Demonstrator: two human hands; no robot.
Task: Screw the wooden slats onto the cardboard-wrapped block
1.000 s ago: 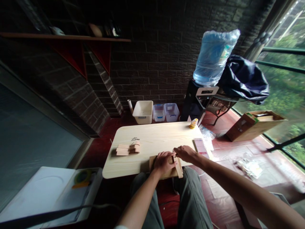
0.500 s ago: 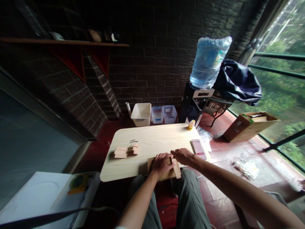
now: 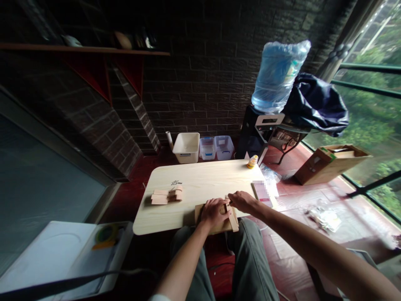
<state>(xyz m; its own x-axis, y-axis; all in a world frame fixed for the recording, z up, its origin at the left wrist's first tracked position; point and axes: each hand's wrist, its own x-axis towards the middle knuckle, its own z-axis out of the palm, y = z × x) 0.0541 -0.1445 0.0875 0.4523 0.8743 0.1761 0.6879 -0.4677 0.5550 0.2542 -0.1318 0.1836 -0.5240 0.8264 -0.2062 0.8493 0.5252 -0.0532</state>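
Observation:
A light wooden assembly (image 3: 219,228) with a narrow strip (image 3: 233,219) on its right side rests at the table's front edge, over my knees. My left hand (image 3: 214,212) lies over it, fingers wrapped on the wood and holding it down. At the strip's far end, my right hand (image 3: 239,201) is closed in a pinch; what lies between its fingers is too small to make out. Several pale wooden pieces (image 3: 166,195) sit together on the left of the table, with small dark metal parts (image 3: 176,182) just behind them.
The pale table (image 3: 200,175) bears a yellow-capped bottle (image 3: 252,161) and a pinkish booklet (image 3: 262,193) at the right. Beyond it stand a cream bin (image 3: 186,148), clear bins (image 3: 223,148) and a water dispenser (image 3: 253,133). A cardboard box (image 3: 332,164) is on the floor.
The camera view has shifted slightly. My right hand has moved a little at the strip's far end and remains closed; my left hand keeps its hold on the wood.

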